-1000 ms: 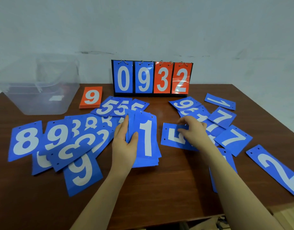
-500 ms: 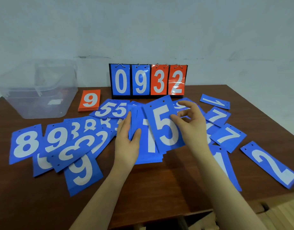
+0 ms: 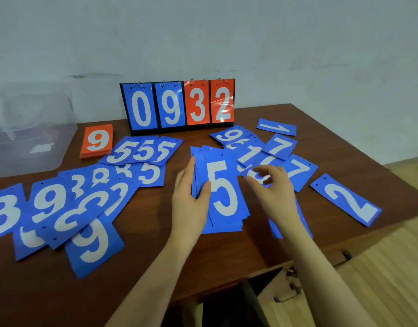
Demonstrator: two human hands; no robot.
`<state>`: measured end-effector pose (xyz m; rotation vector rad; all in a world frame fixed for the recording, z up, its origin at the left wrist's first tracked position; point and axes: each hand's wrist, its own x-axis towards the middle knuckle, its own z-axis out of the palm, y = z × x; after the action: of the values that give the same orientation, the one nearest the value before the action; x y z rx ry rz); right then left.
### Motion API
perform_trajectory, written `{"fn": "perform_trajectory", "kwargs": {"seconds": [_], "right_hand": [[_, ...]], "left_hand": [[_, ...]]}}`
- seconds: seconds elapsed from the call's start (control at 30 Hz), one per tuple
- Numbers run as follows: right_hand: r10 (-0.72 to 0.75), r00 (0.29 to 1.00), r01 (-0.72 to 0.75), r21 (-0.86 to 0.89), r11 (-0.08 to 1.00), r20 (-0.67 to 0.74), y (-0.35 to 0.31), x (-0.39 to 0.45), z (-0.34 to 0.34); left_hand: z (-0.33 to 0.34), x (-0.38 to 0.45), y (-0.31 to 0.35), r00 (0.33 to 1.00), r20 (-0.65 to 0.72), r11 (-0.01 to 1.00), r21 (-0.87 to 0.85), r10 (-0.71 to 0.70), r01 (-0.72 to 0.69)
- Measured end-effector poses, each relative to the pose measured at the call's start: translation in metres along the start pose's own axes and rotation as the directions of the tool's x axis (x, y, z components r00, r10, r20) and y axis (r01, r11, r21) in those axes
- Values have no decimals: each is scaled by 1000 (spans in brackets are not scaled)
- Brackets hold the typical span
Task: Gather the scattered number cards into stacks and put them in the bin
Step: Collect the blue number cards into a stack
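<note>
Blue stack (image 3: 223, 197): centre of table (image 3: 137, 267), "5" card on top, edges uneven.
L hand (image 3: 191, 199): grips stack's left edge, thumb on top face, fingers straight along the side, forearm angled in from below.
R hand (image 3: 273, 188): just right of stack, fingers loosely curled, holding nothing, above loose cards (image 3: 257, 156).
Bin (image 3: 26, 128): clear plastic, far left, well apart from stack.
Orange stack (image 3: 97, 140): "9" on top, near bin.
Scoreboard (image 3: 179, 106): upright at back, reads 0932.

Lighting soft, even, moderately dim; no hard shadows on tabletop (image 3: 227, 251). Specular glare on the glossy red flip cards of the scoreboard (image 3: 210, 102). Overall frame slightly soft; right hand (image 3: 271, 185) motion-blurred at its fingers. Wide-angle distortion bends the tabletop edges and stretches cards near the frame sides.
</note>
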<state>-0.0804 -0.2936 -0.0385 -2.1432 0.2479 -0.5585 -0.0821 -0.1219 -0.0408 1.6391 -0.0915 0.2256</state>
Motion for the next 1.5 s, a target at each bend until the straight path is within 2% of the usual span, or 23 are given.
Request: {"fn": "perform_trajectory", "kwargs": {"seconds": [0.07,0.13,0.2,0.3,0.4,0.57,0.7,0.77,0.87,1.03,1.2,1.33,1.43,1.5], "right_hand": [[120,992,-103,-278,955,45,20,7,-20],[283,956,-214,-493,844,71,34,11,-37],[362,931,-274,-575,771,40,41,11,-47],[419,907,-314,-613,725,31,49,7,-47],[470,880,-365,-541,757,64,53,6,-41],[426,887,-308,-458,834,179,46,10,-33],[276,935,-238,-183,954,224,45,8,-29],[169,970,-170,-6,985,177,40,5,-30],[81,995,-88,122,989,61,23,5,-31],[69,997,-58,279,959,-30,-7,7,-22],[86,995,-62,389,919,-45,-20,5,2],[90,995,-68,429,901,-31,-16,5,14],[118,992,-88,405,910,-51,2,9,4],[95,991,-64,282,957,-96,20,14,-13]], "left_hand": [[6,-2,1,1000,18,1000,7,10,-10],[12,-4,2,999,35,1000,2,1,-1],[17,-5,1,999,45,1000,-8,-21,21],[19,-7,0,998,44,999,18,-41,40],[18,-10,-4,998,38,998,25,-53,52],[13,-10,-9,998,18,998,36,-60,60],[8,-9,-14,998,-11,996,59,-65,65],[4,-8,-16,997,-22,995,73,-70,71],[2,-6,-13,997,-32,995,75,-66,68],[5,-3,-7,999,9,998,53,-41,40],[17,-1,4,998,56,1000,8,-4,4],[28,0,10,997,66,997,63,48,-52],[35,3,9,997,76,998,48,25,-29],[42,5,9,996,93,999,33,3,-6]]}}
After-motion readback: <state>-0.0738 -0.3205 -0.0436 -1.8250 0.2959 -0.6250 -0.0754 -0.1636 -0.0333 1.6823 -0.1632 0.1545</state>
